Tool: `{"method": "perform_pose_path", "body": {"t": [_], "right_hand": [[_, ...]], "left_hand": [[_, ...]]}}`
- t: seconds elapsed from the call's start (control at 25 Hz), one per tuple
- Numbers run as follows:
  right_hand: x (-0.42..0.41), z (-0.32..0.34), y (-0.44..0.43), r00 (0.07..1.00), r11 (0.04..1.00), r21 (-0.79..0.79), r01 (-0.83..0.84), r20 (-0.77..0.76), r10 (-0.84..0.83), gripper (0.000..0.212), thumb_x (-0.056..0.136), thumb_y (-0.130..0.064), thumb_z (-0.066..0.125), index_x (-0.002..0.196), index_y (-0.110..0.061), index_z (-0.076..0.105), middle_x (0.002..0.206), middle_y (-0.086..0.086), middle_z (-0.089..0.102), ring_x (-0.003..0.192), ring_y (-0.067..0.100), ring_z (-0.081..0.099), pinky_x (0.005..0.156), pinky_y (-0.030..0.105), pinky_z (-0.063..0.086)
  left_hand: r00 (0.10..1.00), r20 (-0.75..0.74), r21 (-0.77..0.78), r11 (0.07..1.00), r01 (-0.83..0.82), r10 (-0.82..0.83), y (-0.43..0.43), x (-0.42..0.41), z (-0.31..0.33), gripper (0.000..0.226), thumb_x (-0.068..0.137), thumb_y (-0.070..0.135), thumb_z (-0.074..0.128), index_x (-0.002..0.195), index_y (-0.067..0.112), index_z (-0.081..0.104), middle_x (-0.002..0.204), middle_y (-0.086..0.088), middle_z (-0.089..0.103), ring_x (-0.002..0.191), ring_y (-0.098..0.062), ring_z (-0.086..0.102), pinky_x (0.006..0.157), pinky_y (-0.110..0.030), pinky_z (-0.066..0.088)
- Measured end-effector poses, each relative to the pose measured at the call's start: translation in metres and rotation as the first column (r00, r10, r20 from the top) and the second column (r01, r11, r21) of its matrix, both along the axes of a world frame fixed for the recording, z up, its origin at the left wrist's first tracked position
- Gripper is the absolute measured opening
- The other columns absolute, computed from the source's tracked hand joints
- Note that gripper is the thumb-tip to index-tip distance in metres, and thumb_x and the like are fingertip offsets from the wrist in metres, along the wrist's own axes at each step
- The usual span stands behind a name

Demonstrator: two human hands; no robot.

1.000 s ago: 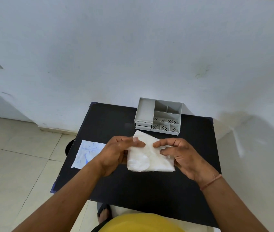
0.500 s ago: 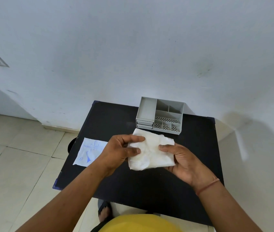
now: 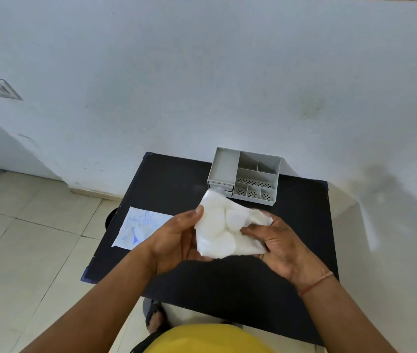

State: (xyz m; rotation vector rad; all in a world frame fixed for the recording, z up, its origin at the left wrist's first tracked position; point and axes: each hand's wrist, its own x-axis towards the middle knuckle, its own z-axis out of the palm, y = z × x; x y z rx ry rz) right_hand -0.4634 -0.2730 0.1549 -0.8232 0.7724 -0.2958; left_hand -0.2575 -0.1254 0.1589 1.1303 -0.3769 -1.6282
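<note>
Both hands hold a clear plastic bag of round white cotton pads [image 3: 224,229] above the middle of a black table [image 3: 227,289]. My left hand [image 3: 174,240] grips the bag's left side, thumb on its upper left edge. My right hand [image 3: 278,244] holds the right side, palm up, with fingers curled into the crumpled plastic. Behind the bag stands a grey plastic organizer [image 3: 245,175] with several open compartments and small drawers at its front left; the bag's top corner overlaps its front.
A white sheet with blue writing [image 3: 142,226] lies on the table's left edge, partly overhanging. The table stands against a white wall [image 3: 202,72]. Beige floor tiles [image 3: 24,238] lie to the left. A sandalled foot [image 3: 155,318] shows under the near edge.
The bag has been lifted and tilted, its top corner now toward the organizer. My right hand turned palm up beneath the bag's right side; the left shifted its grip to the left edge.
</note>
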Motion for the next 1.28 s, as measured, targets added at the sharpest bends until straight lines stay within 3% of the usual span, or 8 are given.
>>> {"method": "perform_pose_path", "body": {"t": [0.16,0.36,0.52,0.64,0.8,1.0,1.2,1.28], "right_hand": [[0.004,-0.003,0.001,0.999,0.999,-0.017,-0.031,-0.012,0.031,0.049,0.077,0.002,0.079,0.125,-0.007,0.074,0.127,0.025,0.075,0.118,0.045,0.071,0.102,0.065,0.053],[0.009,-0.006,0.001,1.0,1.0,0.012,-0.021,-0.018,0.022,0.059,0.073,-0.004,0.086,0.129,-0.007,0.071,0.128,0.023,0.075,0.117,0.043,0.073,0.094,0.058,0.06],[0.012,-0.003,-0.002,1.0,1.0,0.002,-0.028,-0.005,0.028,0.057,0.073,-0.006,0.085,0.128,-0.007,0.072,0.124,0.021,0.077,0.113,0.039,0.076,0.085,0.05,0.063],[0.011,-0.003,-0.006,0.999,0.999,-0.036,-0.029,-0.015,0.028,0.053,0.076,-0.003,0.085,0.127,-0.006,0.073,0.126,0.023,0.076,0.117,0.043,0.073,0.098,0.058,0.058],[0.018,-0.005,-0.005,0.999,0.999,0.003,-0.034,0.001,0.034,0.048,0.085,0.002,0.078,0.132,-0.007,0.07,0.134,0.024,0.072,0.125,0.045,0.068,0.107,0.062,0.052],[0.026,-0.008,0.008,0.992,0.925,0.379,0.002,0.119,-0.051,0.049,0.095,-0.027,0.066,0.138,-0.004,0.065,0.141,0.025,0.067,0.132,0.041,0.064,0.113,0.056,0.048],[0.049,-0.011,0.024,0.991,0.994,0.107,0.01,-0.134,0.004,0.035,0.087,-0.024,0.081,0.121,-0.021,0.074,0.121,0.014,0.08,0.111,0.035,0.077,0.088,0.054,0.063],[0.056,-0.01,0.021,0.987,0.995,0.062,0.081,-0.146,-0.071,0.033,0.088,-0.014,0.081,0.12,-0.017,0.076,0.119,0.015,0.081,0.109,0.037,0.078,0.088,0.056,0.063]], "left_hand": [[0.972,0.21,-0.061,0.993,-0.096,0.107,-0.006,-0.01,0.007,0.044,0.1,0.028,0.071,0.144,0.03,0.066,0.136,-0.008,0.077,0.119,-0.033,0.076,0.087,-0.055,0.068],[0.811,0.524,-0.213,0.962,-0.17,0.259,-0.018,-0.011,0.017,0.052,0.09,-0.002,0.081,0.133,0.027,0.077,0.123,0.01,0.082,0.114,-0.014,0.077,0.082,-0.029,0.067],[0.821,0.486,-0.173,0.954,-0.247,0.301,-0.018,-0.015,0.021,0.024,0.087,0.02,0.083,0.11,0.015,0.087,0.114,0.0,0.086,0.104,-0.021,0.082,0.078,-0.033,0.068],[0.874,0.424,-0.021,0.968,-0.252,0.236,-0.016,-0.014,0.022,0.041,0.099,0.043,0.067,0.104,0.008,0.088,0.109,-0.006,0.087,0.096,-0.024,0.083,0.072,-0.038,0.068],[0.891,0.424,0.06,0.977,-0.205,0.161,-0.011,-0.007,0.018,0.016,0.094,0.012,0.08,0.103,0.0,0.086,0.096,-0.008,0.086,0.083,-0.02,0.082,0.058,-0.029,0.062],[0.8,0.592,0.03,0.989,-0.147,0.101,-0.012,0.021,0.01,0.016,0.087,-0.003,0.084,0.097,0.008,0.089,0.092,0.001,0.088,0.085,-0.01,0.083,0.066,-0.019,0.062],[0.687,0.721,0.03,0.994,0.106,-0.095,-0.03,0.049,0.001,0.019,0.084,-0.002,0.088,0.096,0.012,0.091,0.097,-0.001,0.088,0.093,-0.012,0.083,0.082,-0.021,0.064],[0.739,0.669,0.01,0.995,0.096,-0.078,-0.038,0.057,0.002,0.022,0.085,0.002,0.088,0.101,0.017,0.09,0.101,0.0,0.088,0.097,-0.017,0.083,0.08,-0.025,0.065]]}}
